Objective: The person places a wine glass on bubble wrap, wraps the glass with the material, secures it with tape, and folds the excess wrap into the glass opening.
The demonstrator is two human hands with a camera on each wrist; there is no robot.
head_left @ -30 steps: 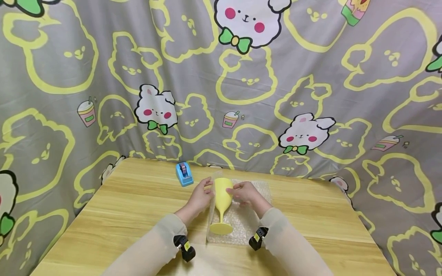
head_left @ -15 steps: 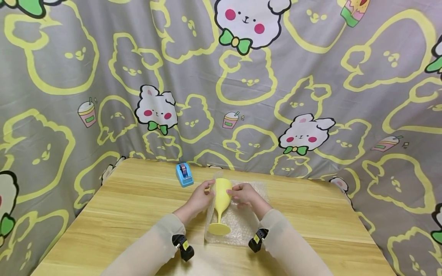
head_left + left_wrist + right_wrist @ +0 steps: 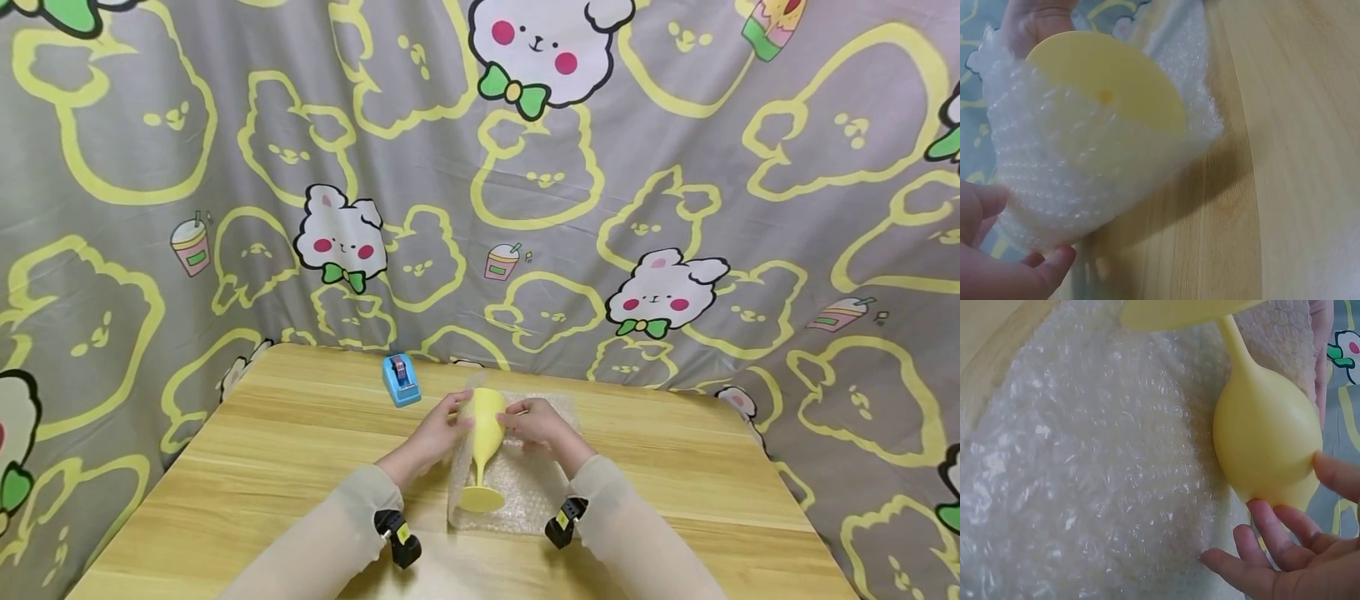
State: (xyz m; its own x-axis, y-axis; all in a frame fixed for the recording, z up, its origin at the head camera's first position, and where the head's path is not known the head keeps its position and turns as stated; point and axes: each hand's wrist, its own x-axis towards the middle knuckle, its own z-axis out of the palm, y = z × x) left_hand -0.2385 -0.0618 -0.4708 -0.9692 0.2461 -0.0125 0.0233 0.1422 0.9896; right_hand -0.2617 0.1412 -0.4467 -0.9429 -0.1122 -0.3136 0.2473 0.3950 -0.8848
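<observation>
A yellow plastic goblet lies on a sheet of bubble wrap, its bowl away from me and its round foot towards me. My right hand holds the bowl from the right; the right wrist view shows thumb and fingertips against the bowl near its rim. On the other side, my left hand grips the wrap's raised left edge and brings it against the bowl. In the left wrist view the lifted wrap covers part of the goblet's foot, and the left fingers hold its far end.
A blue tape dispenser stands at the back of the wooden table, left of the wrap. Behind the table hangs a grey curtain with cartoon prints. Each forearm carries a small black wrist camera.
The left fingers have closed in over the bowl's left side, with the wrap's edge now against it. The goblet has shifted only slightly. The right hand keeps its hold.
</observation>
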